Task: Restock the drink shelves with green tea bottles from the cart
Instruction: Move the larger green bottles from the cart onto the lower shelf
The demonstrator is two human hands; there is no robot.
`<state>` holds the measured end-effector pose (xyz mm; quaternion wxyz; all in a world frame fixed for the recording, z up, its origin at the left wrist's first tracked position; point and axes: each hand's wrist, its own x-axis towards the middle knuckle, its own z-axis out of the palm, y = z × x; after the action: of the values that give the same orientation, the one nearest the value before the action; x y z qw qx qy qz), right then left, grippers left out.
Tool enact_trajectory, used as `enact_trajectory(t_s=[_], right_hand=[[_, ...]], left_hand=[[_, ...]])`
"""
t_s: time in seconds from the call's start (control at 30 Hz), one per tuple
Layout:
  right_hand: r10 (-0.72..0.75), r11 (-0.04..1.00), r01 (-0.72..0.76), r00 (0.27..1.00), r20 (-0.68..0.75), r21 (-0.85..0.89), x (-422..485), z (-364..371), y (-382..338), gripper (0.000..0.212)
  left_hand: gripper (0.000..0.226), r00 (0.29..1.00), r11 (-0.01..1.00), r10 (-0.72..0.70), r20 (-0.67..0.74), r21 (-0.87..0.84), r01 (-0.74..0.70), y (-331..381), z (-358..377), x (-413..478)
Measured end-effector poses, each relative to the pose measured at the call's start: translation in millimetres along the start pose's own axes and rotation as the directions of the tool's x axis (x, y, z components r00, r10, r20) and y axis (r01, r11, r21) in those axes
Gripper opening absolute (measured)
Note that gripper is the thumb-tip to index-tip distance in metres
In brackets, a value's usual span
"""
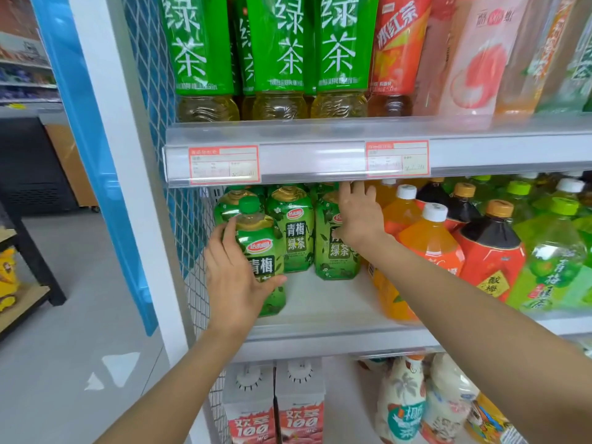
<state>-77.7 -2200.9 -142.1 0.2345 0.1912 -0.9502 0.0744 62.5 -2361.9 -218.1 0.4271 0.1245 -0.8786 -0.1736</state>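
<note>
On the middle shelf (320, 302) my left hand (234, 283) grips a green tea bottle (261, 248) with a green cap, standing upright at the shelf's front left. Behind it stand more green tea bottles, one in the middle (293, 232) and one to its right (333, 251). My right hand (357, 216) rests with fingers spread on the upper part of that right bottle, just under the upper shelf's price rail. The cart is not in view.
Tall green tea bottles (282, 52) fill the upper shelf. Orange (426, 241), red-labelled and light green drink bottles crowd the middle shelf's right. White cartons (250, 405) stand below. A blue mesh panel (179, 187) and white post bound the left side; the floor lies beyond.
</note>
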Motion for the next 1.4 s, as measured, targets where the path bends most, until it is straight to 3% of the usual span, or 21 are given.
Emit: enact_trajectory(t_s=[0.33,0.43,0.5,0.57,0.67,0.77,0.87,0.97,1.07,1.13,1.2,1.4], right_hand=[[-0.015,0.999,0.016,0.999,-0.049,0.031,4,15,-3,0.09],[-0.107,0.982,0.125,0.985,-0.133,0.139,-17,3,-3,0.091],[-0.215,0.921,0.271,0.953,-0.215,0.281,-43,-16,3,0.079],[-0.279,0.849,0.366,0.923,-0.266,0.382,-74,-40,16,0.06],[-0.274,0.819,0.376,0.92,-0.28,0.434,-115,-72,55,0.033],[-0.101,0.863,0.205,0.965,-0.241,0.461,-155,-94,116,0.016],[0.217,0.891,-0.143,0.968,-0.127,0.43,-207,-99,188,0.009],[0.479,0.842,-0.466,0.878,0.02,0.272,-266,-85,259,0.012],[0.682,0.694,-0.716,0.688,0.248,0.075,-314,-71,309,0.029],[0.731,0.643,-0.762,0.579,0.361,-0.079,-339,-60,330,0.043],[0.754,0.616,-0.771,0.516,0.406,-0.162,-356,-49,342,0.048],[0.784,0.594,-0.786,0.519,0.34,-0.172,-370,-48,352,0.033]], left_hand=[[0.129,0.997,0.997,-0.072,0.007,0.025,0.072,-18,8,23],[0.125,0.998,0.989,-0.044,-0.052,0.139,0.05,-6,6,15],[0.101,0.99,0.994,0.053,-0.133,0.097,-0.04,16,5,4],[0.067,0.961,0.976,0.191,-0.202,-0.062,-0.207,47,9,-10],[0.035,0.907,0.855,0.394,-0.15,-0.304,-0.421,102,20,-36],[0.025,0.833,0.701,0.551,-0.042,-0.519,-0.489,153,37,-67],[0.025,0.688,0.554,0.718,0.103,-0.683,-0.475,195,63,-109],[0.042,0.491,0.517,0.827,0.274,-0.715,-0.471,222,96,-160],[0.052,0.366,0.565,0.822,0.436,-0.702,-0.434,231,120,-199],[0.048,0.361,0.573,0.817,0.45,-0.711,-0.408,231,126,-211],[0.046,0.371,0.565,0.819,0.438,-0.729,-0.386,232,127,-215],[0.054,0.399,0.551,0.822,0.406,-0.743,-0.38,232,132,-216]])
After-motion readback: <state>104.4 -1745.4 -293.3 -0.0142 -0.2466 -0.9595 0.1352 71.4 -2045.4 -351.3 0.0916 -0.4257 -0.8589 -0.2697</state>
